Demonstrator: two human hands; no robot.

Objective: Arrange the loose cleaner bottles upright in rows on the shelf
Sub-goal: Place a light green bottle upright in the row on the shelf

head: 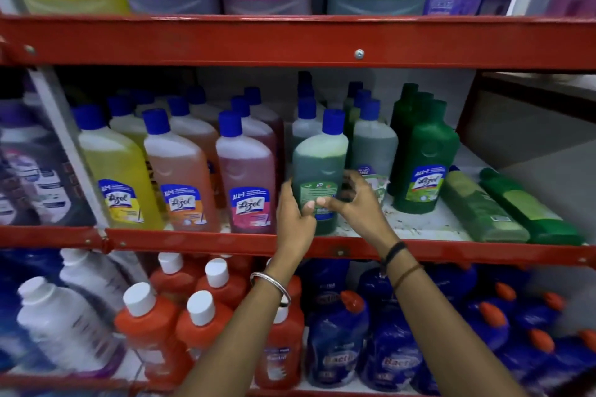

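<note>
A green cleaner bottle (319, 164) with a blue cap stands upright at the front of the middle shelf (419, 226), its back label facing me. My left hand (292, 213) grips its left side and my right hand (353, 196) grips its right side near the label. Two green bottles lie flat on the shelf at the right: a light green one (480, 206) and a dark green one (529, 206). Upright rows of yellow (116, 167), orange (177, 171), pink (245, 177) and dark green (422, 164) bottles stand around it.
The red shelf rail (225, 242) runs along the front edge. Large bottles fill the shelf above behind a red beam (290, 42). Below stand orange bottles with white caps (174, 325) and blue bottles (393, 342). White shelf surface shows between the upright dark green bottle and the lying ones.
</note>
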